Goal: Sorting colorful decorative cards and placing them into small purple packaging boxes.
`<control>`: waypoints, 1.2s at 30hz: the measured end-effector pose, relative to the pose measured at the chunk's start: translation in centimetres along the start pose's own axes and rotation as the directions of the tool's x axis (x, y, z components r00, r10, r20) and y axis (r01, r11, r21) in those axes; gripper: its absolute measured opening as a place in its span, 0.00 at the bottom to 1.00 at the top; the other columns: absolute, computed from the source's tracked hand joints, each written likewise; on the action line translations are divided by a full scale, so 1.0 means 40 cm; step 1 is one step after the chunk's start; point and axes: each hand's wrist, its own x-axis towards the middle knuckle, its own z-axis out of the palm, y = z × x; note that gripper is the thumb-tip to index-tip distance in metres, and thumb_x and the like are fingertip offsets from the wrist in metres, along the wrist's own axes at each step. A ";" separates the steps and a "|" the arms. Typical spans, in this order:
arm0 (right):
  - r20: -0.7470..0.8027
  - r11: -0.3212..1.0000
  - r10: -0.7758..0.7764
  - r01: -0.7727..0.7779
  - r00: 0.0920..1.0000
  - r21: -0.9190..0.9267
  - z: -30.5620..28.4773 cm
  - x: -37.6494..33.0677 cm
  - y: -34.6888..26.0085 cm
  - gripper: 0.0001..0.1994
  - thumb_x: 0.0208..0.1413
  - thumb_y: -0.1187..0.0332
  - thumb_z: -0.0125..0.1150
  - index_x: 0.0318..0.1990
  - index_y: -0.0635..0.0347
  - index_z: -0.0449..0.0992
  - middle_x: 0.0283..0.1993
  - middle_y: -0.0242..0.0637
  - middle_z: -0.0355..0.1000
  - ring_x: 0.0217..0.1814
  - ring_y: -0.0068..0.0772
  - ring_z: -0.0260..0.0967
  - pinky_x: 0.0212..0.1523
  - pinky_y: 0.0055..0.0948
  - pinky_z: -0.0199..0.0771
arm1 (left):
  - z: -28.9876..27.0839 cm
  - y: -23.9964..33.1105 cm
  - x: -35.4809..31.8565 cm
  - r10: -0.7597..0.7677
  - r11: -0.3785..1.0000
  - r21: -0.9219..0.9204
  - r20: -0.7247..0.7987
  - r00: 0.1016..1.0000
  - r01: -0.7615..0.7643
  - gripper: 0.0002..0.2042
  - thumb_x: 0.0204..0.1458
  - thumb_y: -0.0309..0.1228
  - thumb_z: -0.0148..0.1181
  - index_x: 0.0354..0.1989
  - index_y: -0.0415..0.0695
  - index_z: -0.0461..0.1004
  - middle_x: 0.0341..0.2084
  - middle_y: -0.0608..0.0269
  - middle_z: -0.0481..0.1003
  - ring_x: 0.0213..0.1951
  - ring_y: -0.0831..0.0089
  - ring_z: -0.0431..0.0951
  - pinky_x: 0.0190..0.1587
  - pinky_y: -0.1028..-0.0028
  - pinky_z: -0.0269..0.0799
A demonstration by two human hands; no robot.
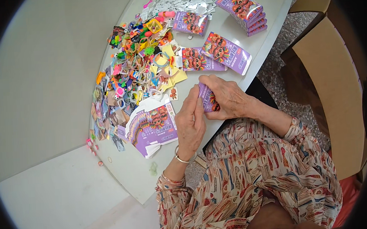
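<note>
Small packing workplace, by the look of it; home room or workshop, cannot tell. Pale, smooth-topped table (126, 171) serves as bench. On it: a mixed heap of small bright plastic toys and trinkets (135, 63); a spread of small silvery-white packets (182, 2) at the far end; a fanned stack of flat purple printed cardboard cartons with white flaps (155, 132); a neat pile of purple printed boxes (244, 11). Large open brown corrugated-cardboard carton (331, 90) beside table. Floor dark grey, speckled, stone-like (274, 74). Plain pale-grey wall-like surface (53, 75) past the table's left edge.
</note>
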 end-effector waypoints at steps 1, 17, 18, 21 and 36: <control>0.002 1.000 -0.001 0.001 1.000 0.002 -0.002 0.001 0.000 0.44 0.34 0.64 0.73 0.60 0.63 0.54 0.45 0.49 0.66 0.43 0.54 0.69 0.38 0.43 0.74 | 0.000 -0.002 -0.004 0.008 1.000 0.013 0.014 1.000 -0.008 0.16 0.60 0.22 0.49 0.57 0.34 0.68 0.49 0.42 0.74 0.47 0.55 0.79 0.48 0.66 0.73; -0.163 0.996 -0.061 0.051 0.985 -0.068 0.015 -0.003 0.009 0.40 0.36 0.58 0.72 0.59 0.61 0.59 0.42 0.47 0.63 0.38 0.50 0.72 0.32 0.39 0.75 | 0.045 -0.007 -0.039 0.271 0.929 0.304 -0.164 0.949 -0.212 0.17 0.55 0.15 0.51 0.54 0.30 0.69 0.51 0.39 0.72 0.52 0.46 0.75 0.50 0.63 0.73; -0.144 0.997 -0.057 0.049 0.988 -0.057 0.014 -0.003 0.005 0.40 0.36 0.59 0.73 0.58 0.62 0.59 0.41 0.48 0.64 0.37 0.49 0.71 0.31 0.38 0.74 | 0.042 -0.005 -0.040 0.283 0.924 0.308 -0.147 0.948 -0.228 0.18 0.52 0.14 0.51 0.54 0.28 0.69 0.50 0.37 0.72 0.53 0.44 0.74 0.51 0.61 0.73; -0.160 0.994 -0.093 0.082 0.983 -0.075 0.014 -0.001 0.000 0.40 0.37 0.60 0.75 0.57 0.62 0.58 0.39 0.47 0.64 0.32 0.46 0.71 0.29 0.38 0.73 | 0.037 0.001 -0.037 0.270 0.931 0.295 -0.155 0.950 -0.216 0.17 0.53 0.14 0.52 0.52 0.31 0.71 0.49 0.38 0.73 0.51 0.46 0.75 0.51 0.62 0.73; -0.362 0.817 0.142 -0.316 0.921 -0.483 -0.175 0.036 0.023 0.51 0.35 0.52 0.76 0.61 0.75 0.54 0.59 0.59 0.59 0.60 0.56 0.58 0.60 0.46 0.60 | -0.042 -0.055 0.493 -0.021 0.910 -0.411 -0.167 0.986 -0.050 0.10 0.56 0.26 0.57 0.42 0.32 0.76 0.31 0.67 0.76 0.31 0.82 0.73 0.35 0.82 0.68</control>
